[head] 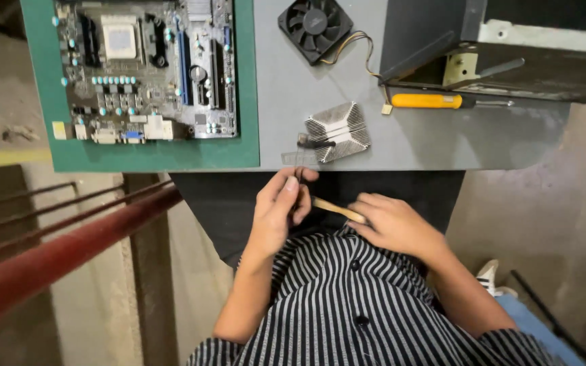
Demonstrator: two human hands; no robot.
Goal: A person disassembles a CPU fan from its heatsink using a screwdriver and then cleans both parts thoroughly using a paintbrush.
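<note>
Seated at a grey workbench point(415, 146), a person in a striped shirt grips a slim wooden-handled brush point(337, 210) with both hands, just below the bench edge. Leftmost on the bench, a dark computer motherboard point(147, 68) lies on a green mat point(42, 88). The left hand point(281, 203) pinches the brush's bristle end between thumb and fingers; the right hand point(391, 224) closes around the handle's other end. Beyond them sit a finned aluminium heatsink point(339, 131), a black cooling fan point(315, 27) and a yellow-handled screwdriver point(428, 101).
</note>
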